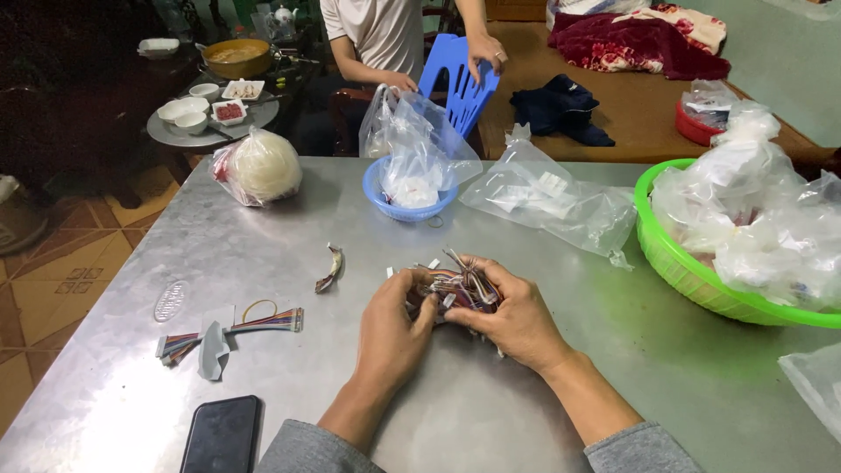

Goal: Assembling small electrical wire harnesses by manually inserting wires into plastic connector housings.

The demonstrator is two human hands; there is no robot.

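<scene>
Fingers (477, 278) of both hands curl shut round a bundle of coloured wires (457, 287), left hand (392, 331) & right hand (515, 317) meeting over the metal table (491, 403); exact grip prob. pinching, hard to see. Phone (222, 434) near edge, flat wire strip (263, 322) left, blue basket (408, 210) w/ bags beyond, green basket (692, 278) far right.

Head view: my left hand (392, 331) and right hand (512, 314) close together around a bundle of coloured wires (457, 287) above the metal table (491, 412). A second wire harness (229, 331) and a dark phone (222, 434) lie to the left; a green basket (679, 263) of plastic bags stands right.
</scene>
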